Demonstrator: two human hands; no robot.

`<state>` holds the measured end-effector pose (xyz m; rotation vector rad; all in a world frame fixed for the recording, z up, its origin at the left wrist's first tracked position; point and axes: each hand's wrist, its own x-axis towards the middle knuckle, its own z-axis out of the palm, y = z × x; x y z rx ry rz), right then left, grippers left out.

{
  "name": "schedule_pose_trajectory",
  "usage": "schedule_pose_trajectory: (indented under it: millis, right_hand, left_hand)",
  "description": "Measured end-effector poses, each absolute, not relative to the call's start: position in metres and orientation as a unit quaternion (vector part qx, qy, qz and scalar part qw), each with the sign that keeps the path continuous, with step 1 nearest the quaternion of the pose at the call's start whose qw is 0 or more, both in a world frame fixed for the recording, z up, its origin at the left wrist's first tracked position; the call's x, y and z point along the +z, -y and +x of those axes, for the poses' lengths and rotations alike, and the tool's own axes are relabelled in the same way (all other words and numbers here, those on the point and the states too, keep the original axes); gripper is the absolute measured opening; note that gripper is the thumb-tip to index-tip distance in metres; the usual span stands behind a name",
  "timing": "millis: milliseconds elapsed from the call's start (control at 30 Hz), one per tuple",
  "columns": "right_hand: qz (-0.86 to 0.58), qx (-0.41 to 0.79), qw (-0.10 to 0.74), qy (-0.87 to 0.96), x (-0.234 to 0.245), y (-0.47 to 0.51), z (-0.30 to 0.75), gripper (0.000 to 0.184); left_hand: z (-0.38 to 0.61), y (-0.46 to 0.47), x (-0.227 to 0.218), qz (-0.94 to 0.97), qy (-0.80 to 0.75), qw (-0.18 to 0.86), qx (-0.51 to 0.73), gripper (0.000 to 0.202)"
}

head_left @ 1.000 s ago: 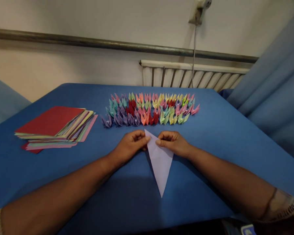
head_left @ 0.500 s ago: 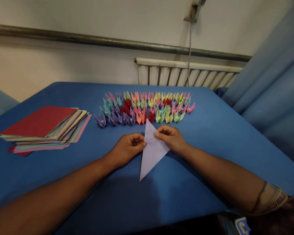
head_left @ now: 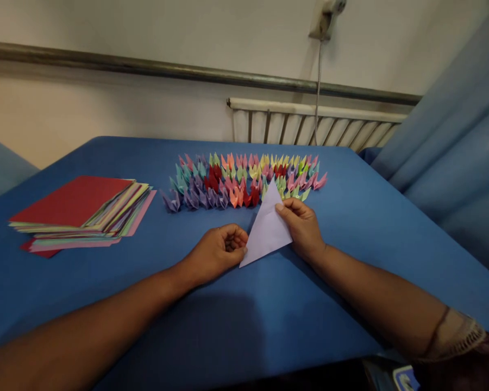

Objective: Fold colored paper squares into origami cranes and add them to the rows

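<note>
A pale lilac sheet of origami paper [head_left: 268,228], folded into a triangle, is held up over the blue table. My right hand [head_left: 305,224] pinches its right side, thumb on the front face and the other fingers behind. At the lower left corner, my left hand [head_left: 222,251] has its curled fingers and thumb closed on the paper's edge. Behind the triangle's upper tip stand rows of folded paper cranes [head_left: 199,190] in purple, red, pink, green, yellow and blue; the paper hides a few of them.
A stack of coloured paper sheets [head_left: 73,203], red on top, lies on the left of the blue-covered table [head_left: 179,326]. Beyond the table are a wall rail [head_left: 146,63] and a radiator [head_left: 285,106]. A blue curtain [head_left: 456,141] hangs at the right.
The paper triangle has turned clockwise, its tip swinging up and right and its lower corner rising. My right hand has moved slightly right and up with it. My left hand has shifted slightly right.
</note>
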<state>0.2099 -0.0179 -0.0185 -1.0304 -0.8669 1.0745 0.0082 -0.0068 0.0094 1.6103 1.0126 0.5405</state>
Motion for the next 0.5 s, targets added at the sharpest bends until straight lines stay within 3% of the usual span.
schedule_pose_trajectory:
  millis: [500]
  right_hand:
    - [-0.449,0.511,0.683,0.266,-0.0084,0.0162,0.2182,0.031]
  left_hand:
    - [0.0008,0.0049,0.0164,0.682,-0.4,0.585,0.181,0.015]
